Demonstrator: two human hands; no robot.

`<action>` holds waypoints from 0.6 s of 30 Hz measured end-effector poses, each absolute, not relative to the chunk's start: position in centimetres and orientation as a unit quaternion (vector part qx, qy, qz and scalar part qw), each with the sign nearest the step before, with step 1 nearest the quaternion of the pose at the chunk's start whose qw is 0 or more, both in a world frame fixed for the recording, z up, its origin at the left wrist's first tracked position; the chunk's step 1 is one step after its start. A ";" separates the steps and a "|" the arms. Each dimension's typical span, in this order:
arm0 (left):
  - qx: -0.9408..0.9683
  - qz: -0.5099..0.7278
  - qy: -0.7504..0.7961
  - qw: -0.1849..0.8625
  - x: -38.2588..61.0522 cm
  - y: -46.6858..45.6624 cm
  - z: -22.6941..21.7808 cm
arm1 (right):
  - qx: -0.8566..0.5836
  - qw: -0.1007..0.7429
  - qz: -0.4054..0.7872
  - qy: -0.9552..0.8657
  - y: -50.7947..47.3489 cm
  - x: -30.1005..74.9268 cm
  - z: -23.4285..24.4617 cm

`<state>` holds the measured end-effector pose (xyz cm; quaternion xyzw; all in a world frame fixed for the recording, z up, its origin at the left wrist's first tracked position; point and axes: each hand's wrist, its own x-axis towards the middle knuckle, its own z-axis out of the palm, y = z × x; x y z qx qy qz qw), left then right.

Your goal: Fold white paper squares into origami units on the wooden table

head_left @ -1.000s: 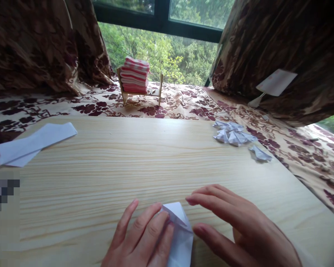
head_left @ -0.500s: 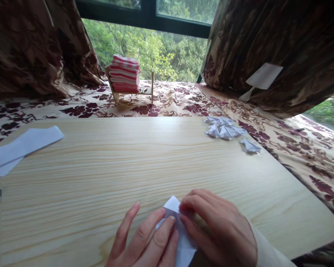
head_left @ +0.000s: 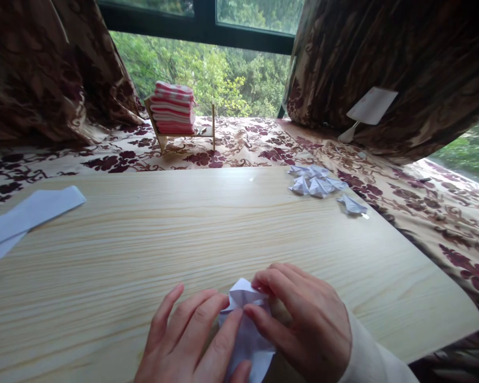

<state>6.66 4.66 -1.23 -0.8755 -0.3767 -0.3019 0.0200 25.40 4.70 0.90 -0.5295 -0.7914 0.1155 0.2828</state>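
Note:
A small white sheet of paper (head_left: 250, 348), creased and partly folded, lies on the wooden table (head_left: 175, 229) at the near edge of the view. My left hand (head_left: 191, 335) holds its left side, with the index finger pressed near the middle crease and the other fingers spread. My right hand (head_left: 303, 319) pinches the upper right corner between thumb and fingers. At the top of the sheet, the paper opens into a raised pocket between both hands. The lower end is partly hidden by my left hand.
Several folded white paper pieces (head_left: 315, 183) sit at the table's far right, a single one (head_left: 351, 205) apart from them. White paper strips (head_left: 35, 210) lie at the left. Beyond are a small wooden stand (head_left: 213, 127) with folded pink-striped cloths (head_left: 172, 109) and a white lamp (head_left: 372, 105).
The flat top point of the paper has been lifted and spread into an open fold. My left fingers have shifted left and the index finger now presses the inner crease. The view has turned slightly.

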 end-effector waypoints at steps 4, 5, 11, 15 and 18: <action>-0.905 -0.253 -0.338 0.048 6.3 5.1 -1.4 | -0.540 0.289 0.102 -0.784 4.8 25.2 0.7; -0.915 -0.237 -0.322 0.056 6.2 5.2 -1.5 | -0.543 0.292 0.099 -0.781 4.9 25.2 0.6; -0.868 -0.307 -0.389 -0.011 7.4 4.6 -2.2 | -0.537 0.285 0.108 -0.786 5.1 25.3 0.4; -0.864 -0.326 -0.382 -0.026 7.9 4.4 -2.1 | -0.533 0.274 0.112 -0.793 5.1 25.5 0.5; -0.862 -0.330 -0.384 -0.030 7.8 4.5 -2.0 | -0.527 0.265 0.100 -0.801 5.2 25.5 0.4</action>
